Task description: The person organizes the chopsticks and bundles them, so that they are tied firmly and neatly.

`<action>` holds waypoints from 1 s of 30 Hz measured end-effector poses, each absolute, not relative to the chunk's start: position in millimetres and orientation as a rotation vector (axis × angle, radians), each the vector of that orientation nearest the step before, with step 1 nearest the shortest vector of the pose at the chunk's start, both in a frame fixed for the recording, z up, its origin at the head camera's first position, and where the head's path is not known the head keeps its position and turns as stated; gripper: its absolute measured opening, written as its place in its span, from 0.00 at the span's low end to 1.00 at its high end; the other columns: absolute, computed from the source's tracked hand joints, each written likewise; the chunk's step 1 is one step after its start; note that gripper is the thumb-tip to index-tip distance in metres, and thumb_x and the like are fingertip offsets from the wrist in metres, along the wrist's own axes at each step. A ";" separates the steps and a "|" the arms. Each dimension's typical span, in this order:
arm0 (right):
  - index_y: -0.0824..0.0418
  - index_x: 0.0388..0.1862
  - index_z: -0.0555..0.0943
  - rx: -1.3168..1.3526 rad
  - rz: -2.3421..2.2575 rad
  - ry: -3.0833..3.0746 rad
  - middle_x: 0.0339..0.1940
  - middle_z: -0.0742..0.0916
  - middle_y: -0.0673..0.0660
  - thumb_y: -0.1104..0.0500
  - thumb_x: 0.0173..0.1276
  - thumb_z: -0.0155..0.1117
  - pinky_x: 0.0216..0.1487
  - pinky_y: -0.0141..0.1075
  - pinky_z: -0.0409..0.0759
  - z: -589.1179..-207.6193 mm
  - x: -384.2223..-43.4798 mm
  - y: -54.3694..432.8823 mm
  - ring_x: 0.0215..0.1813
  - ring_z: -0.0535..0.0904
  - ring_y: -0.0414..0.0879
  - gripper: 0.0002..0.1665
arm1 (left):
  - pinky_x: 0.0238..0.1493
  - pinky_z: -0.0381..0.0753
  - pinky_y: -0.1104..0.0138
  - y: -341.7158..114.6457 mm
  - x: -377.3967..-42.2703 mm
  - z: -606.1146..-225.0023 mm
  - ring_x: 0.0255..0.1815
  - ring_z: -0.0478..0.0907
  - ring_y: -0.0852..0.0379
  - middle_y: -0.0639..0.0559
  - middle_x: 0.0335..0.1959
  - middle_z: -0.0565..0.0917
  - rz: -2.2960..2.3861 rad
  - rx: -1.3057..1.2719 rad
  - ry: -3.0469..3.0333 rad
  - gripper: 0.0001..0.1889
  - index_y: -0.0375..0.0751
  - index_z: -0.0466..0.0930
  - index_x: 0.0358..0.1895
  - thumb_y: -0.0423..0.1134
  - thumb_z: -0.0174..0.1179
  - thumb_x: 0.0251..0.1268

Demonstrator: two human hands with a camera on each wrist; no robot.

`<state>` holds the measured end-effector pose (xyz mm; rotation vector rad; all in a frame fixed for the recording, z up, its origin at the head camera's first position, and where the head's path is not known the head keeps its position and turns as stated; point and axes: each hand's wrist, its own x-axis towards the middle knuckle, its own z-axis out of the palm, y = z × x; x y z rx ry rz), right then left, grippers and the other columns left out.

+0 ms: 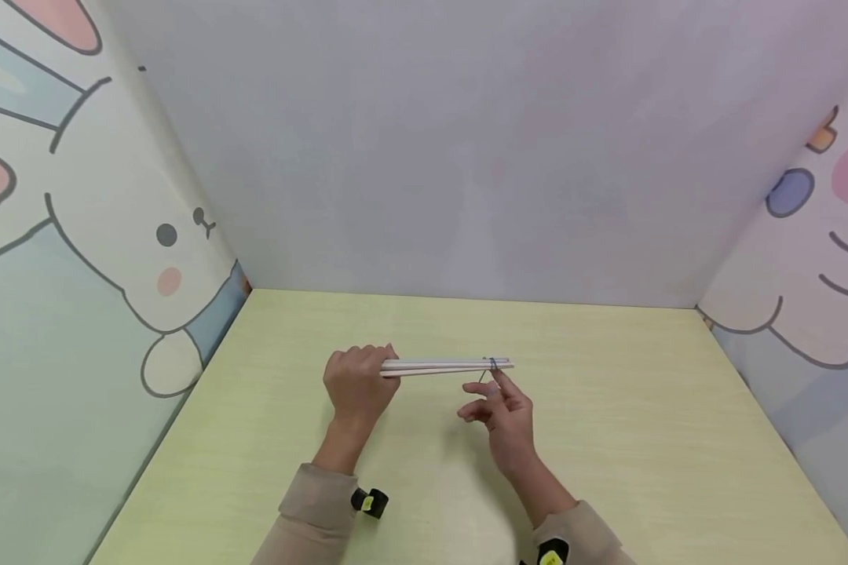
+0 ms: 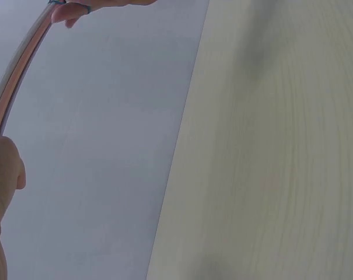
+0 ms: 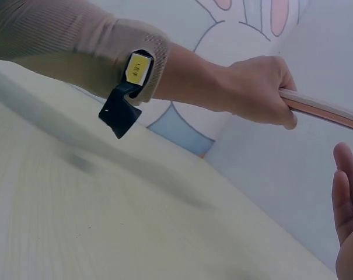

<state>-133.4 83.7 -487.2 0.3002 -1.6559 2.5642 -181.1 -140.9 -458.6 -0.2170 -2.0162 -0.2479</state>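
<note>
My left hand grips a bundle of pale chopsticks at one end. They point to the right, roughly level, raised above the table. Around their far end runs a thin dark blue-green rubber band. My right hand is at that end, with a fingertip against the sticks and a strand of the band stretched down to its fingers. In the left wrist view the band also loops round a right finger. The right wrist view shows the left fist round the chopsticks; its band end is out of frame.
A pale yellow-green wooden table lies below both hands. A plain grey wall rises behind it, with cartoon-printed panels at the left and right sides. Black straps with yellow labels sit at both cuffs.
</note>
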 end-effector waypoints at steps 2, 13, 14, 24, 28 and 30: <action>0.65 0.67 0.75 0.396 2.641 -1.527 0.43 0.90 0.52 0.58 0.83 0.47 0.35 0.32 0.85 -486.9 -135.7 87.3 0.33 0.89 0.43 0.21 | 0.15 0.66 0.61 -142.7 -180.5 -458.8 0.08 0.65 0.55 0.53 0.08 0.74 -0.245 -0.234 -2.011 0.12 0.43 0.78 0.13 0.35 0.63 0.52; 0.63 0.63 0.80 0.819 2.748 -1.241 0.53 0.88 0.59 0.54 0.86 0.31 0.42 0.38 0.86 -486.8 -143.1 101.0 0.49 0.89 0.53 0.29 | 0.15 0.71 0.62 -149.0 -179.4 -457.6 0.09 0.69 0.56 0.54 0.10 0.77 -0.178 -0.343 -1.948 0.15 0.44 0.76 0.12 0.39 0.60 0.57; 0.64 0.64 0.80 0.843 2.718 -1.256 0.53 0.89 0.59 0.55 0.86 0.31 0.42 0.38 0.86 -486.8 -144.5 102.6 0.49 0.89 0.53 0.29 | 0.16 0.71 0.62 -149.2 -179.4 -457.1 0.09 0.69 0.56 0.54 0.10 0.77 -0.171 -0.351 -1.947 0.16 0.44 0.76 0.12 0.39 0.59 0.57; 0.82 0.48 0.79 0.678 2.236 -1.829 0.37 0.91 0.59 0.69 0.79 0.50 0.37 0.36 0.86 -479.0 -154.1 121.9 0.37 0.90 0.46 0.15 | 0.15 0.71 0.62 -149.4 -180.7 -459.2 0.09 0.68 0.57 0.55 0.10 0.77 -0.190 -0.391 -1.897 0.16 0.46 0.71 0.11 0.38 0.61 0.54; 0.81 0.44 0.78 0.770 2.280 -1.790 0.35 0.91 0.58 0.70 0.79 0.47 0.38 0.36 0.86 -476.7 -155.2 125.7 0.35 0.90 0.45 0.14 | 0.16 0.72 0.62 -148.2 -180.6 -459.3 0.09 0.69 0.57 0.55 0.10 0.77 -0.192 -0.403 -1.912 0.16 0.46 0.71 0.11 0.39 0.62 0.53; 0.80 0.43 0.78 0.798 2.323 -1.732 0.35 0.91 0.56 0.71 0.79 0.46 0.39 0.36 0.86 -476.4 -154.7 125.9 0.35 0.90 0.45 0.13 | 0.16 0.73 0.63 -147.7 -180.6 -458.7 0.09 0.69 0.58 0.56 0.11 0.78 -0.194 -0.405 -1.922 0.15 0.46 0.72 0.11 0.39 0.62 0.53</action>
